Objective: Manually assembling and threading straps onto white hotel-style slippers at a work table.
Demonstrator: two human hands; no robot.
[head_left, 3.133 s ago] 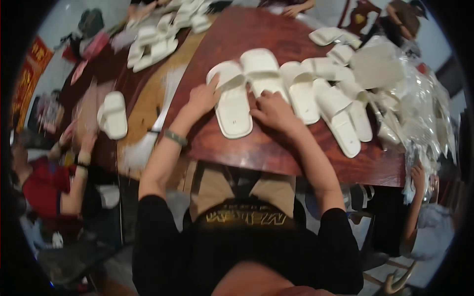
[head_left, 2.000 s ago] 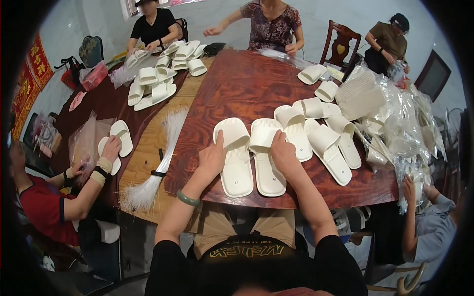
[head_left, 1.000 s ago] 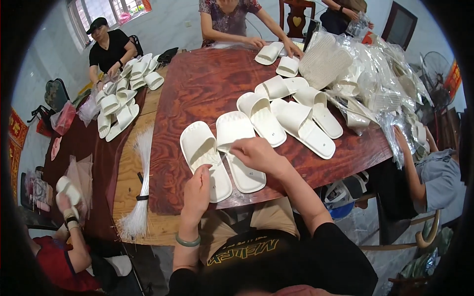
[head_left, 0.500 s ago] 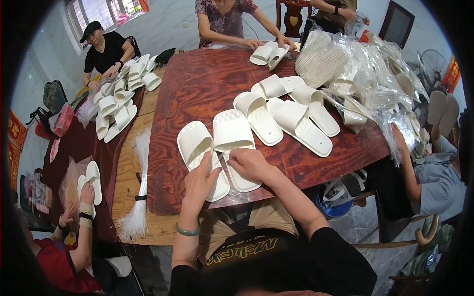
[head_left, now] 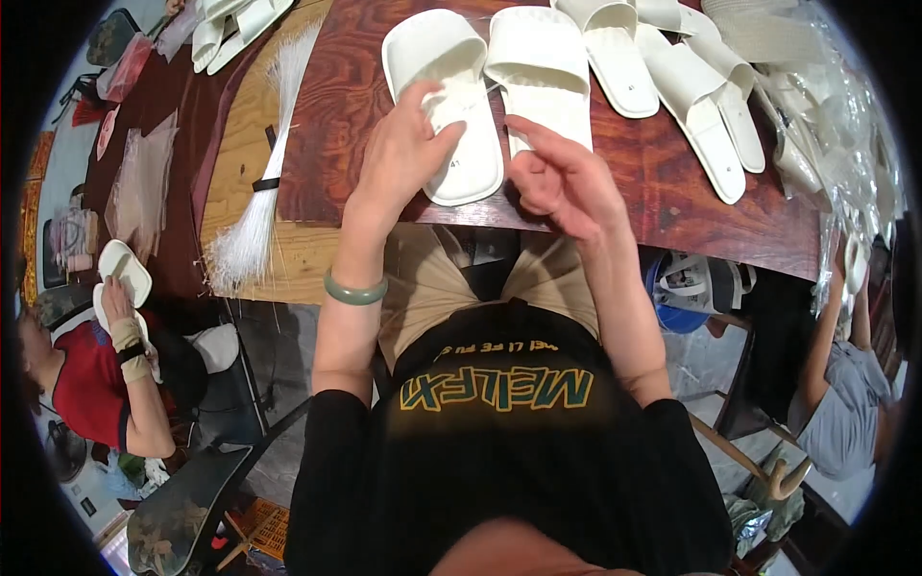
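White slipper pair point(head_left: 490, 86): light, soft, I judge; left hand point(head_left: 403, 158) flat on sole, right hand point(head_left: 562, 178) fingers perhaps pinching thread.

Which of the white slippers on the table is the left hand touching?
The leftmost white foam slipper; the left hand rests on its heel end, while the others lie further right.

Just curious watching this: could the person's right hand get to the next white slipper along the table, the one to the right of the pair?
Probably yes. The right hand hovers at the table edge, and the next white slipper lies just beyond, bare wood between, nothing blocking.
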